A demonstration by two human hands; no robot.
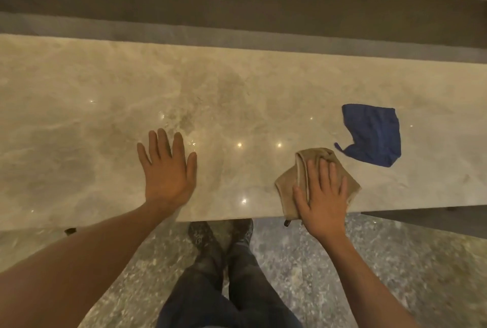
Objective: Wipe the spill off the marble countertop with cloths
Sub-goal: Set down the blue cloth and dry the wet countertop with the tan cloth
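Here, right hand (322,196) flat on tan cloth (287,188) at counter (79,116) edge | left hand (168,169) spread, empty | blue cloth (374,135) beside.

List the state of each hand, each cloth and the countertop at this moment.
left hand: open, flat on the marble, holding nothing.
right hand: open, palm pressed on the tan cloth.
tan cloth: crumpled, at the counter's near edge, under the right hand.
blue cloth: lying loose, untouched.
countertop: darker smeared patch beyond the left hand.
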